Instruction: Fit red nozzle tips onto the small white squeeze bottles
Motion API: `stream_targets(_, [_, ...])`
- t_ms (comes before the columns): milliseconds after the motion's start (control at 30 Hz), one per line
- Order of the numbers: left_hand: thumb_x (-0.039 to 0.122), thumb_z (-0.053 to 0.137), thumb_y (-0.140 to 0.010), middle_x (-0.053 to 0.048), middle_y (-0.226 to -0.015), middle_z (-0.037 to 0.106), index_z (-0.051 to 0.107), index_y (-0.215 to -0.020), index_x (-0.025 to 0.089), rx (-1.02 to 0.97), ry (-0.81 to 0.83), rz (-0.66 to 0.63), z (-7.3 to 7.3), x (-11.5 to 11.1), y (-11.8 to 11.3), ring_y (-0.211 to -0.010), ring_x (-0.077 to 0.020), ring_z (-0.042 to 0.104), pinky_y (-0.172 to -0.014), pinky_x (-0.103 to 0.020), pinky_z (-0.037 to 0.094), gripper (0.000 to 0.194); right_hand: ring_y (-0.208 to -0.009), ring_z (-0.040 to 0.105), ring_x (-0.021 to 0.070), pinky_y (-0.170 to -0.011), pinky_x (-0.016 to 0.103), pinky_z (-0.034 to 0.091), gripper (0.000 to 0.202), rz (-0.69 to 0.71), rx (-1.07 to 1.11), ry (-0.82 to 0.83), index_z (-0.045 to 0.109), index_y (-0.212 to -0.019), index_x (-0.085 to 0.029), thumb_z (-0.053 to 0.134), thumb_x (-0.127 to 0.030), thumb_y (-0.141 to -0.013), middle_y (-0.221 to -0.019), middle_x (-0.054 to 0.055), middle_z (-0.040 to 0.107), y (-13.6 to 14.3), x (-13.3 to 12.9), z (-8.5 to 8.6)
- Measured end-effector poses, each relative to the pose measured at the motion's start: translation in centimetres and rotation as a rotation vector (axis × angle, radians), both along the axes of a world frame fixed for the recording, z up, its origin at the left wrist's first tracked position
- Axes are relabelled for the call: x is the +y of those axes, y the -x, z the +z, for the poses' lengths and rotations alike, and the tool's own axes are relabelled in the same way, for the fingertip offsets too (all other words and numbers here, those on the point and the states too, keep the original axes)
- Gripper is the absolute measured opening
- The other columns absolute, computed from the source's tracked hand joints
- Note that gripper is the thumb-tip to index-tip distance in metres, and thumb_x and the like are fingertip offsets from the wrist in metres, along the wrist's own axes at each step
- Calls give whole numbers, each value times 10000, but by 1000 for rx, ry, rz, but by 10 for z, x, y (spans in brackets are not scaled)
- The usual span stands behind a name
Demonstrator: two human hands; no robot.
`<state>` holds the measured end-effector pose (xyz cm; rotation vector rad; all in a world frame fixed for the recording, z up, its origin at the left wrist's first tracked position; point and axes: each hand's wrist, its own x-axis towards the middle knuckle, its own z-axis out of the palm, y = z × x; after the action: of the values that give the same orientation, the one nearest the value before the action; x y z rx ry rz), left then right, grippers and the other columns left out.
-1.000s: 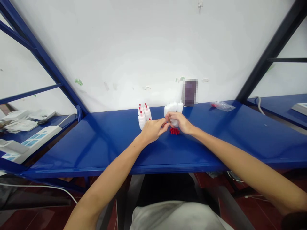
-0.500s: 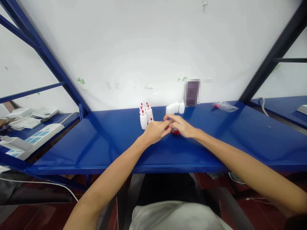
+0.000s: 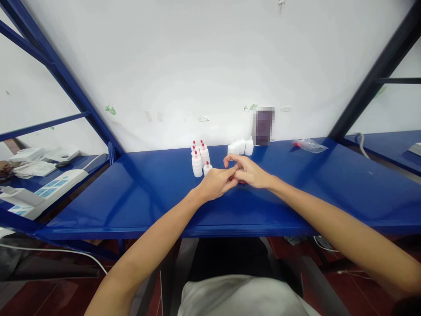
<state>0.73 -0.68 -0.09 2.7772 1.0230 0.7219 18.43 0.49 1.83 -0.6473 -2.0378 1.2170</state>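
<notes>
My left hand (image 3: 215,183) and my right hand (image 3: 252,172) meet over the middle of the table, fingertips touching. Both are closed, and whatever they hold is hidden behind the fingers. The right index finger is bent and lifted at the top. A bit of small red parts (image 3: 243,183) shows under my right hand. White squeeze bottles with red tips (image 3: 197,163) stand grouped just left of my left hand, with one such bottle (image 3: 207,167) close to its knuckles. Beyond my right hand, several white bottles without red tips (image 3: 239,147) stand in a cluster.
The blue table (image 3: 148,193) runs along a white wall. A clear plastic bag (image 3: 311,145) with something red in it lies at the back right. A dark pixelated object (image 3: 264,126) leans on the wall. At left, a power strip (image 3: 54,192) lies on a neighbouring surface.
My hands have shifted slightly and the right one now covers more of the red parts. The bottle beside my left hand shows more fully. The bottle groups stay put.
</notes>
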Motion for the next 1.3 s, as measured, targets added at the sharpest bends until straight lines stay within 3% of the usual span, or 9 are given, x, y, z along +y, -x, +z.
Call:
stream_targets(100, [275, 426, -980, -40, -819, 682, 615, -1012, 148, -31, 35, -32, 10, 1, 3, -683, -138, 610, -649, -238, 426, 230, -438, 410, 92, -436, 203, 308, 312, -33, 32, -36, 474, -1054, -207, 519, -210, -745, -547, -84, 519, 1, 2, -2])
stream_targets(233, [352, 399, -991, -2, -671, 601, 582, -798, 157, 53, 127, 1, 56, 3, 25, -565, -109, 501, -572, -237, 350, 329, -478, 460, 102, -483, 218, 354, 358, -116, 70, -140, 502, -1186, -176, 468, -414, -922, -600, -52, 547, -1, 11, -8])
stream_targets(333, [431, 395, -977, 6, -580, 511, 517, -655, 163, 153, 131, 138, 96, 9, 45, -527, -109, 415, -539, -255, 284, 436, -500, 472, 111, -517, 233, 371, 353, -198, 49, -228, 540, -1147, -167, 426, -446, -963, -597, -41, 538, -2, 15, -10])
stream_targets(433, [438, 412, -949, 5, -518, 439, 445, -562, 174, 276, 117, 310, 115, 17, 54, -487, -113, 352, -530, -283, 249, 470, -522, 486, 122, -557, 250, 393, 302, -240, -6, -290, 561, -1106, -170, 448, -412, -964, -584, -45, 519, -3, 15, -12])
stream_targets(667, [391, 455, -923, -38, -565, 548, 561, -613, 164, 480, 158, 432, 98, 29, 42, -524, -150, 461, -559, -281, 277, 399, -507, 465, 122, -559, 262, 384, 268, -249, -68, -315, 573, -1075, -170, 456, -384, -962, -573, -53, 499, -2, 15, -12])
stream_targets(833, [457, 466, -942, -44, -565, 562, 583, -607, 162, 450, 202, 413, 90, 30, 45, -539, -161, 485, -580, -279, 286, 462, -521, 470, 123, -563, 261, 382, 269, -262, -56, -296, 577, -1070, -173, 445, -380, -960, -582, -47, 509, -3, 15, -11])
stream_targets(967, [484, 462, -955, -34, -551, 548, 583, -596, 161, 361, 140, 408, 94, 22, 48, -523, -150, 455, -578, -284, 278, 498, -521, 469, 124, -529, 252, 369, 264, -230, 42, -134, 554, -1085, -192, 389, -346, -948, -620, -40, 524, 0, 16, -9])
stream_targets(1100, [457, 450, -987, -7, -575, 550, 588, -682, 157, 147, 28, 244, 86, 5, 35, -526, -125, 445, -563, -264, 284, 450, -494, 489, 127, -495, 246, 364, 227, -84, 216, 78, 476, -1072, -215, 398, -306, -878, -631, -52, 529, 5, 19, -10])
stream_targets(1300, [334, 454, -1013, -14, -697, 631, 627, -928, 144, 64, 10, 8, 48, -4, 6, -576, -127, 558, -581, -242, 347, 271, -500, 473, 112, -472, 216, 345, 329, 63, 276, 145, 419, -1083, -223, 445, -252, -756, -670, -52, 564, 6, 15, -10])
